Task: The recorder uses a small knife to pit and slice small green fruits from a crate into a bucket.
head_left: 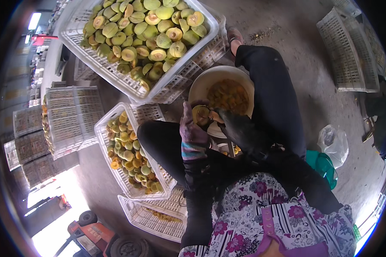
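Observation:
My left hand (192, 130), in a purple and grey knit glove with a teal-striped cuff, is closed around a green halved fruit (200, 115). From the other side, my right hand (235, 128), in a black glove with bare fingertips, reaches to that fruit. Its fingers are bent together at the cut face; anything they grip is too small or hidden to name. Both hands are over the near rim of a white bucket (197, 88). Orange-brown pits or scraps (228, 96) lie inside it, between my legs.
Ahead to the left, a large white crate (201, 53) is heaped with green halved fruit. A smaller crate (101, 132) of fruit halves stands by my left knee. Stacked crates (73, 115) are farther left; other crates (343, 51) stand right, past a clear plastic bag (333, 145). A red vehicle (101, 237) is lower left.

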`<state>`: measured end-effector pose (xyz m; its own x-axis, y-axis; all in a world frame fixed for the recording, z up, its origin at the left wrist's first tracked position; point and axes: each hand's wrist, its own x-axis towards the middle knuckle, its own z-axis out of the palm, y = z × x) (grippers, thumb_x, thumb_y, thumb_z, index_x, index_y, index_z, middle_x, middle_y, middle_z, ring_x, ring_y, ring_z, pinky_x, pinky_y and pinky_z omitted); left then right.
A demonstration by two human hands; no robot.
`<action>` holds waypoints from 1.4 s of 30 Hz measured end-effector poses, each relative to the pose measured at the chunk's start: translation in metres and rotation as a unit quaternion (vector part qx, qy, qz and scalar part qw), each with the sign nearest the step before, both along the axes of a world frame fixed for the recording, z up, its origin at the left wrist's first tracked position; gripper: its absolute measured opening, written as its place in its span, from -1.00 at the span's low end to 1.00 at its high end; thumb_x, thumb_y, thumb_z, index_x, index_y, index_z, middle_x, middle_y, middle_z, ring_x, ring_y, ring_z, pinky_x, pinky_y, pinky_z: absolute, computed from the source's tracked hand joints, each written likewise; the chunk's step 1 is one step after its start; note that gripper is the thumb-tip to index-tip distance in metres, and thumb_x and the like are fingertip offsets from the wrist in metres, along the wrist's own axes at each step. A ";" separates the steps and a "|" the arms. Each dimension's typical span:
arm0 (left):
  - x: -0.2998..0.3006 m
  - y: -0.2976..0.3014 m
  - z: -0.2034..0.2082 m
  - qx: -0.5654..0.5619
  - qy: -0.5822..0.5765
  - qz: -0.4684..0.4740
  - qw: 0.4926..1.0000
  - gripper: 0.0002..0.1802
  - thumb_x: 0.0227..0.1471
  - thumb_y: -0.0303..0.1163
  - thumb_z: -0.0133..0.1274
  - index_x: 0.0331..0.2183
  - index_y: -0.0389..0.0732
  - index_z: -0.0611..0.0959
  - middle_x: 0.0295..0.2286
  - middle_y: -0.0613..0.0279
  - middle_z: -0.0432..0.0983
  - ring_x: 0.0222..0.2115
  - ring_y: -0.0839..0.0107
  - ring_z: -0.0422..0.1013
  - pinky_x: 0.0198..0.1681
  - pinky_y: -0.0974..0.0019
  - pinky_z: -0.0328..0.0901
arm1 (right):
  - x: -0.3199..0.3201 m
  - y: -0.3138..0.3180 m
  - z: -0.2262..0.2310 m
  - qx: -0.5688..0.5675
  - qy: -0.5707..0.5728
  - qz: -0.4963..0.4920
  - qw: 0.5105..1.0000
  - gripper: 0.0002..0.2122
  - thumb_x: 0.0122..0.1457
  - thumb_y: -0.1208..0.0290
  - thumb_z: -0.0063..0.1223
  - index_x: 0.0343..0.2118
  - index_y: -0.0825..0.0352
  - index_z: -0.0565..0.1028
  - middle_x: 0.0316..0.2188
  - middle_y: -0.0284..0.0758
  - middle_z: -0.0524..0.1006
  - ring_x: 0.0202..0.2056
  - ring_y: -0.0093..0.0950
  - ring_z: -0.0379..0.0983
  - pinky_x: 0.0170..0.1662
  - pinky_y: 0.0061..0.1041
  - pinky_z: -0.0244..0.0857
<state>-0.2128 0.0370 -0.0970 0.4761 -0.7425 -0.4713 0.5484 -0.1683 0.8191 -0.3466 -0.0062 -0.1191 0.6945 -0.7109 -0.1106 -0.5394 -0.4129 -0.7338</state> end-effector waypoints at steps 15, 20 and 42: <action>-0.004 -0.004 -0.003 0.012 -0.038 0.020 0.999 -0.78 0.00 -0.32 0.00 -0.37 -0.28 0.53 -0.48 0.25 0.45 -0.50 0.47 0.39 -0.44 0.45 0.30 | -0.002 0.003 -0.016 -0.104 -0.015 0.022 0.994 -0.76 -0.03 0.42 0.00 -0.28 0.35 0.34 -0.51 -0.20 0.45 -0.48 -0.26 0.44 -0.43 -0.32 0.31; 0.007 -0.003 -0.055 0.023 0.023 0.080 0.996 -0.86 -0.18 -0.55 0.08 -0.43 -0.28 0.53 -0.49 0.24 0.47 -0.50 0.48 0.39 -0.45 0.45 0.30 | 0.004 0.006 -0.027 -0.110 0.029 0.061 0.992 -0.78 0.00 0.39 0.00 -0.33 0.40 0.34 -0.59 -0.15 0.46 -0.55 -0.25 0.45 -0.47 -0.32 0.33; 0.014 -0.022 -0.066 -0.044 -0.276 0.058 0.958 -0.56 0.08 -0.10 -0.16 -0.53 -0.31 0.51 -0.66 0.14 0.43 -0.69 0.40 0.35 -0.57 0.40 0.27 | 0.021 0.002 -0.073 0.333 -0.019 0.130 0.934 -0.86 0.02 0.42 -0.13 -0.45 0.38 0.44 -0.65 -0.29 0.40 -0.64 -0.47 0.37 -0.64 -0.44 0.23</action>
